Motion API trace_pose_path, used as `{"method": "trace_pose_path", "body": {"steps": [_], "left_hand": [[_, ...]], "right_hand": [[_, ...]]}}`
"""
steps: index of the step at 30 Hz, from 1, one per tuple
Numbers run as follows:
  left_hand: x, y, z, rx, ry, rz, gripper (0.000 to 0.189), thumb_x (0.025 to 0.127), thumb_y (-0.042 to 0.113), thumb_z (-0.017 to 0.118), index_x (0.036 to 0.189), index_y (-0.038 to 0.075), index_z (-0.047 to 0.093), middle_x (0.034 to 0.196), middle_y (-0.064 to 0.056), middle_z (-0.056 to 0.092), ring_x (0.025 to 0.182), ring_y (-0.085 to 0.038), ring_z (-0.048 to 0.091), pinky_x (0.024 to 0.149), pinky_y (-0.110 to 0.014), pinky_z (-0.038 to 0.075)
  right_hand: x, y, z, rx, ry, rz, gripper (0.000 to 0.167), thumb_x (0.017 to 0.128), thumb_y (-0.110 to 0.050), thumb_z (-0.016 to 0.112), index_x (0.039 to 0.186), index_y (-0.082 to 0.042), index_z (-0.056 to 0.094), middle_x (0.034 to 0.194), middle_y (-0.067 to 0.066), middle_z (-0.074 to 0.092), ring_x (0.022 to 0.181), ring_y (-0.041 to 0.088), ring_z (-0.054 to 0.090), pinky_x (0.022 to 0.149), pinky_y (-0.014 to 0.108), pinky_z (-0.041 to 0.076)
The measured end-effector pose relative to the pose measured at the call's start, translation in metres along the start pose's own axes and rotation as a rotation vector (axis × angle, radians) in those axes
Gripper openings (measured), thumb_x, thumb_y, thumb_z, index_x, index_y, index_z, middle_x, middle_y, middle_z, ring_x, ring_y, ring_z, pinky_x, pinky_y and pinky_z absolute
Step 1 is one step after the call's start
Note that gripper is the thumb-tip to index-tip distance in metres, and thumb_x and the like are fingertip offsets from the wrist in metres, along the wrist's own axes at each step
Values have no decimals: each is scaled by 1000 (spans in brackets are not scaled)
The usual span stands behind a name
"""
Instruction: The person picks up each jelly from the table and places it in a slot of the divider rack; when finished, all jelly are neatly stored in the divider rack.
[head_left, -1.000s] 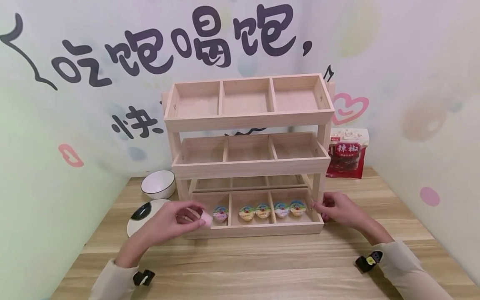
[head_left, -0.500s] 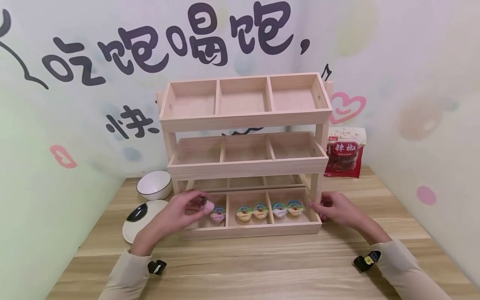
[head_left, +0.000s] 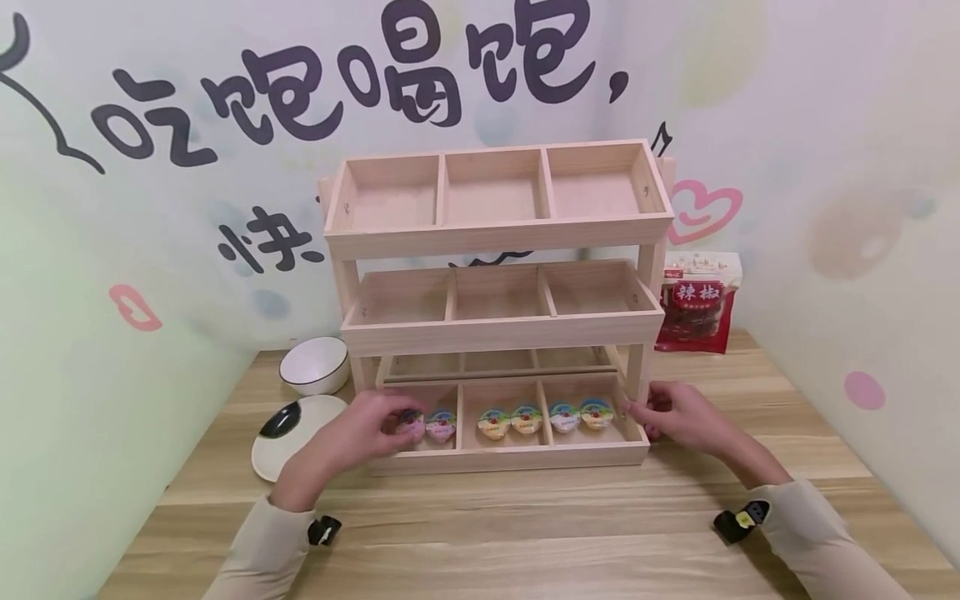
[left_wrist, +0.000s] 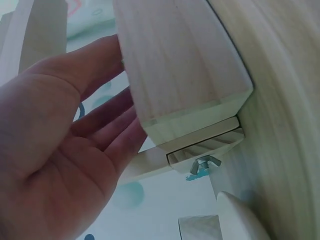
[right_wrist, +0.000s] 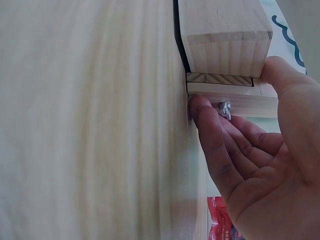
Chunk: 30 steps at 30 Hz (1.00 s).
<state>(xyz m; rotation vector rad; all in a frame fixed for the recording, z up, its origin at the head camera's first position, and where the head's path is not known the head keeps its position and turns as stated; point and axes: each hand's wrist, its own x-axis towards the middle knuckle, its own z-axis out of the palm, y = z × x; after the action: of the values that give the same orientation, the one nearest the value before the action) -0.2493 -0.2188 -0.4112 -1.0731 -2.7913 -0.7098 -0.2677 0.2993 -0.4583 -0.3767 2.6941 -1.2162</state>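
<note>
A three-tier wooden rack (head_left: 502, 336) stands on the table, each tier split into three compartments. My left hand (head_left: 360, 429) reaches over the front of the bottom tray's left compartment and holds a small jelly cup (head_left: 410, 423) with a pink printed lid. Beside that cup sits another pink jelly cup (head_left: 441, 426). Two yellowish jelly cups (head_left: 494, 423) lie in the middle compartment, two bluish ones (head_left: 565, 418) in the right. My right hand (head_left: 678, 417) grips the bottom tray's right end, thumb at the rim, fingers by a metal bolt (right_wrist: 225, 110). The tray hides the left fingertips in the left wrist view.
Left of the rack stand a white bowl (head_left: 315, 367) with a dark rim and, nearer, a white plate (head_left: 318, 417) with a black patch. A red and white food bag (head_left: 697, 304) leans upright behind the right side. Walls close in the table at the back and sides.
My left hand has moved the pink jelly cup in over the tray's front and down into the left compartment, turning its lid up. My right hand stays on the tray's end.
</note>
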Motion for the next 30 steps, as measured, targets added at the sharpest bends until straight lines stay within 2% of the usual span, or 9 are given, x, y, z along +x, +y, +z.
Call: {"method": "trace_pose_path", "body": {"steps": [5,8,15,19,26,30], "left_hand": [[2,1,4,41,-31,-11,27,97,18,83,120,4,80,112,-7,81,91,-17,69,77,-30,58],[2,0,7,60,-23,-9,26,96,17,83,118,4,80,110,-8,81,90,-17,69,76,-29,57],[0,0,7,77,8,-19,28,92,16,88,115,4,79,107,-7,80,93,-21,72,83,-38,61],[1,1,7,108,-4,-21,29,92,18,88,116,4,80,110,-7,81,100,-24,76,90,-44,63],[0,1,6,109,-24,-32,27,95,20,85,117,4,81,110,-9,80,97,-23,76,86,-41,64],[-1,4,5,136,-49,-38,29,97,19,83,121,2,81,117,-12,79,105,-29,77,92,-46,64]], "right_hand": [[0,0,-1,-4,0,10,49,106,-38,71,133,3,65,101,10,75,83,21,67,68,29,60],[0,0,-1,-3,0,13,50,106,-38,71,134,3,65,101,10,75,83,21,67,68,29,60],[0,-2,0,13,-2,-14,43,107,-33,70,129,4,67,96,8,75,79,16,67,66,28,59],[0,-3,0,27,-2,-17,42,106,-31,71,129,4,67,97,8,76,79,17,68,66,28,59],[0,-2,1,1,10,-1,44,106,-36,71,126,3,68,94,7,75,77,16,68,65,28,60],[0,-1,2,-7,11,4,45,106,-38,71,126,3,68,94,7,75,77,15,68,66,28,60]]}}
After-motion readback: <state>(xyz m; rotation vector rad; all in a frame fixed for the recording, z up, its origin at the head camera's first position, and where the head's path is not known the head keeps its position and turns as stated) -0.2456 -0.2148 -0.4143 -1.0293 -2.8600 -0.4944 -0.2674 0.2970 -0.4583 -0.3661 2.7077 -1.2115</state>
